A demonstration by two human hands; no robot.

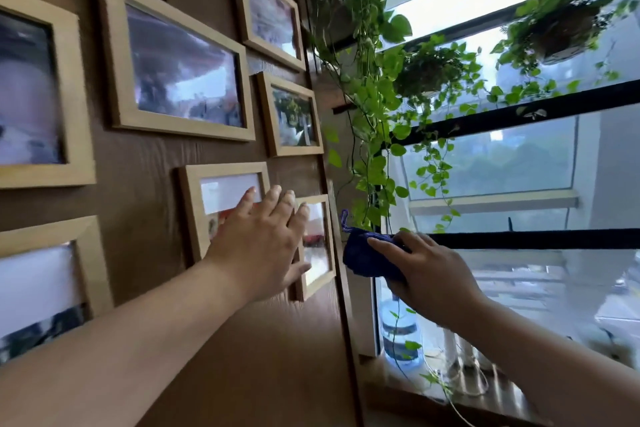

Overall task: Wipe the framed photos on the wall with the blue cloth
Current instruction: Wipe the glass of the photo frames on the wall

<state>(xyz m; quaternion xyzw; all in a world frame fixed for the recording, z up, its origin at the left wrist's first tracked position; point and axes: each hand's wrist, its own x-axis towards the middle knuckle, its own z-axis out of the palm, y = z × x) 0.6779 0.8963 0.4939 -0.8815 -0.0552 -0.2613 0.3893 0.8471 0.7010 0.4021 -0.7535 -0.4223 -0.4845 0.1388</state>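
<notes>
Hands: The left hand (263,246) lay open, fingers straight and spread, flat across the small frame (317,255) and the corner of the mid frame (192,204). The right hand (429,274) gripped the bunched cloth (367,258).
Cloth: It was dark blue and hung just off the wall's (145,156) right edge, right beside the small frame. It looked clear of the glass.
Stage: This fitted a cloth coming in to the small frame or one just lifted off it. There was no telling which.
Doing it well: I judged a light, flat left palm best, steadying the frame without tilting it on its hanger. The cloth would do better spread into a pad than wadded, and it needed to cover the glass corners and the wooden rim.
Materials: The frames were pale wood, rectangular, with flat mitred borders. Their glass was glossy and full of glare, so it would likely show streaks. The cloth looked soft and nubby, with a loop sticking up. The wall was brown with a wood grain.
</notes>
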